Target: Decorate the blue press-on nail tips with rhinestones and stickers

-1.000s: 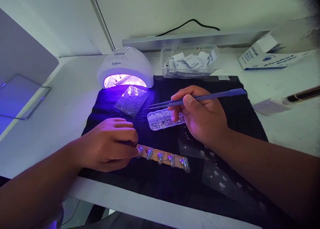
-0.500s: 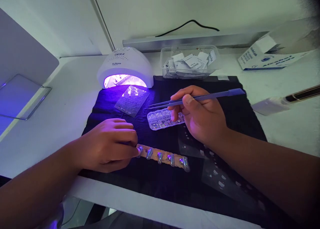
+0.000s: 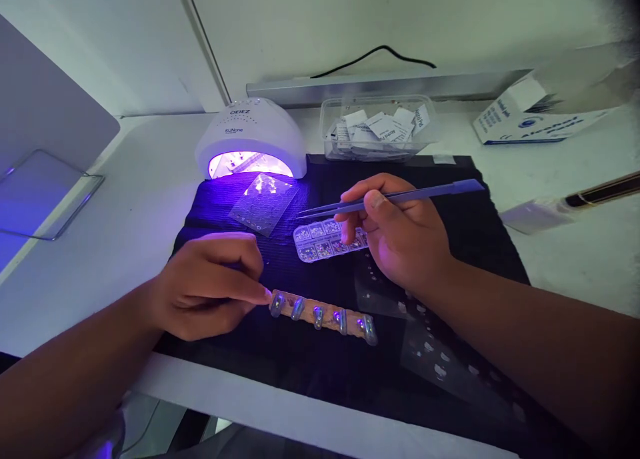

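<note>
My left hand (image 3: 213, 287) is closed, its curled index finger and thumb at the left end of a tan strip (image 3: 305, 309). Along this strip sits a row of shiny false nails (image 3: 319, 317), dark and iridescent. My right hand (image 3: 400, 225) grips blue tweezers (image 3: 415, 194) like a pen, tips pointing left and slightly apart; I see nothing between them. Beneath those fingers lies a clear compartment case (image 3: 306, 251) of small rhinestones, partly hidden by the hand. A clear sticker sheet (image 3: 263, 204) rests to the left of the case.
A white nail lamp (image 3: 250, 135) glows purple at the back of the black mat (image 3: 280, 372). Behind the mat stands a clear tub (image 3: 377, 129) of alcohol pads. An alcohol pad box (image 3: 530, 115) and a brush (image 3: 605, 191) are on the right. More sticker sheets (image 3: 440, 359) lie near my right forearm.
My left fingers have shifted slightly left, uncovering the leftmost nail on the strip. My right hand and the tweezers have hardly moved.
</note>
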Demonstrator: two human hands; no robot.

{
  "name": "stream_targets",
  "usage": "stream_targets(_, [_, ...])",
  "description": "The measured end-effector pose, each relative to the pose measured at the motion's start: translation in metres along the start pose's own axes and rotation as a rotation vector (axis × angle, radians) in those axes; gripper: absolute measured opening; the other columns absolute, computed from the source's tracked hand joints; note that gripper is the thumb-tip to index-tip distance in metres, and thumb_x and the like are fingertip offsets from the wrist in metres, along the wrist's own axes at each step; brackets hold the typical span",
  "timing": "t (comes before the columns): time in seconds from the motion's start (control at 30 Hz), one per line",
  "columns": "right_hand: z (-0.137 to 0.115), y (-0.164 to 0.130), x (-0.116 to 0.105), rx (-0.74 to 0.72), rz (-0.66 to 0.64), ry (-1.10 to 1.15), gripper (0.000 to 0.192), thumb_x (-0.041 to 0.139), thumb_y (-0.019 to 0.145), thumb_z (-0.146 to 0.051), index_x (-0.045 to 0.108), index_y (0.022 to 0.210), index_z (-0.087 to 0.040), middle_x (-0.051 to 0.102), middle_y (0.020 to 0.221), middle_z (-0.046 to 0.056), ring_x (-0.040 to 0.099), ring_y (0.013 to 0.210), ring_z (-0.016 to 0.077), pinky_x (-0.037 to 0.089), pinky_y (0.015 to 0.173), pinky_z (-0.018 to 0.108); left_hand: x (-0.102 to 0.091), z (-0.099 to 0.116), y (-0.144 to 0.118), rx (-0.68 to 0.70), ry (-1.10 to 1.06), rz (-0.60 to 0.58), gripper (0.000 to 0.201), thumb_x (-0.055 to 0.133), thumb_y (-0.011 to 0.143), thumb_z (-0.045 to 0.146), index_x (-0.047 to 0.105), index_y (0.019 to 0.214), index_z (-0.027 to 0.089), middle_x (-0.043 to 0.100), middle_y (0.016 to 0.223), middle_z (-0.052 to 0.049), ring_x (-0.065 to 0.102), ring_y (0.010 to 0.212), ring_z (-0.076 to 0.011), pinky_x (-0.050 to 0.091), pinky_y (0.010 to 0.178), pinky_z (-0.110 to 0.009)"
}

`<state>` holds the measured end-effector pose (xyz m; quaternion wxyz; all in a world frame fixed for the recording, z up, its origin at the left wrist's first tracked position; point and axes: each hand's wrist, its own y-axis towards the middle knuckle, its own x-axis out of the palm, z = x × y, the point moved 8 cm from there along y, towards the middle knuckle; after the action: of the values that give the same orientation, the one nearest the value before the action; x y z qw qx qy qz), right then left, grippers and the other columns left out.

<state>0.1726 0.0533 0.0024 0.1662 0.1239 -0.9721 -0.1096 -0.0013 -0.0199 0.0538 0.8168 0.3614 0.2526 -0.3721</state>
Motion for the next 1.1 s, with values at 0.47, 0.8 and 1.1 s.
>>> stream_targets(0.47, [0.003,0.001,-0.005,0.007,0.065,0.067,0.022,0.073,0.082,-0.043,0.068,0.077,-0.022,0.062,0.054,-0.005,0.057,0.045,0.0107,0.043,0.046,0.026,-0.011,-0.018,-0.003,-0.037,0.098,0.071,0.019,0.059,0.08,0.004,0.063,0.093,0.016,0.054,0.083,-0.002,0.053,0.071,-0.012,0.047,0.065,-0.028])
stream_targets(0.8, [0.01,0.002,-0.012,0.029,0.212,0.208,0.023,0.067,0.082,-0.042,0.062,0.077,-0.02,0.065,0.058,-0.004,0.054,0.04,0.009,0.043,0.044,0.023,-0.005,-0.038,0.003,-0.163,0.195,0.052,0.022,0.049,0.086,0.005,0.061,0.1,0.018,0.057,0.085,-0.002,0.056,0.074,-0.0109,0.047,0.065,-0.023])
stream_targets(1.1, [0.017,0.006,-0.016,0.064,0.308,0.319,0.02,0.064,0.082,-0.041,0.058,0.082,-0.022,0.065,0.061,-0.005,0.052,0.042,0.0091,0.048,0.047,0.025,-0.014,-0.046,-0.006,-0.41,0.254,0.148,0.026,0.053,0.092,0.021,0.055,0.118,0.018,0.06,0.087,-0.002,0.058,0.076,-0.0123,0.048,0.063,-0.023])
